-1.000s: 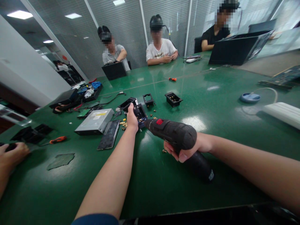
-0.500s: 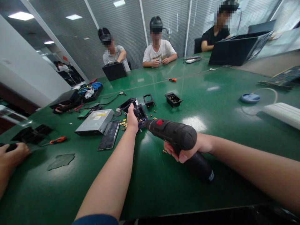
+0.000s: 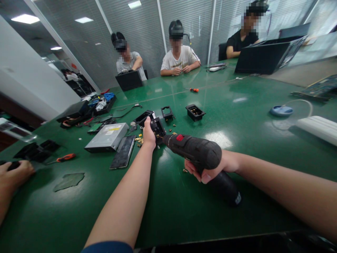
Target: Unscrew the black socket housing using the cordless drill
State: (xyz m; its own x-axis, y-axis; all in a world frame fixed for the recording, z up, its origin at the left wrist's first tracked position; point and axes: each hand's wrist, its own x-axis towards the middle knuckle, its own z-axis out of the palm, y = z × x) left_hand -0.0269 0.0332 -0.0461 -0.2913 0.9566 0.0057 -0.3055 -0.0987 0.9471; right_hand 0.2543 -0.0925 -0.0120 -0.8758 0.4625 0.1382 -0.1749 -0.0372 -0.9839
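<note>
My right hand (image 3: 207, 171) is wrapped round the handle of a black cordless drill (image 3: 193, 149), its nose pointing left. At the drill's tip is a small black plastic box (image 3: 158, 130) with brass-coloured parts inside, gripped in my left hand (image 3: 149, 133). Exactly where the bit meets the box is too small to make out. Just behind stand another black box (image 3: 143, 117) and an open black frame (image 3: 167, 112). Loose brass pieces (image 3: 138, 140) lie beside my left hand. A similar black box with brass parts inside (image 3: 195, 112) sits farther right.
A silver disc drive (image 3: 106, 137) and a dark phone (image 3: 122, 152) lie left of my left arm. Beyond them are an orange screwdriver (image 3: 65, 157) and another person's hand (image 3: 18, 172). Several people sit across the green table (image 3: 168, 211). A blue round object (image 3: 281, 110) lies right.
The inside of the box in my left hand looks slightly different, its opening turned a little. Both hands and the drill stay almost in place.
</note>
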